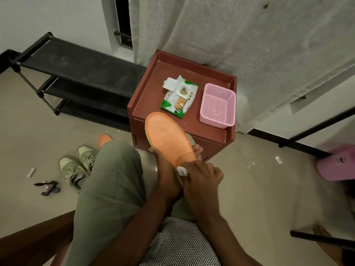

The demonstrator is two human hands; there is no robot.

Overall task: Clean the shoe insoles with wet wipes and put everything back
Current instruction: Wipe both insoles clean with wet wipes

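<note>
An orange insole (pixel 167 135) is held up over the front edge of a small brown cabinet (pixel 151 93), toe end pointing away. My left hand (pixel 169 169) grips it from beneath near the heel. My right hand (pixel 201 177) presses a folded white wet wipe (pixel 182 171) against the heel end. A green and white wet wipes pack (pixel 178 96) lies on the cabinet top with its lid flipped open. A second orange insole (pixel 104 139) lies on the floor, partly hidden behind my knee. Two olive sneakers (pixel 76 166) stand on the floor at left.
A pink mesh basket (pixel 219 106) sits on the cabinet's right side. A black shoe rack (pixel 67 73) stands to the left, a white curtain (pixel 249 45) behind. Small black objects (pixel 48 187) and a white tube (pixel 31 172) lie on the floor. A pink object (pixel 336 166) sits far right.
</note>
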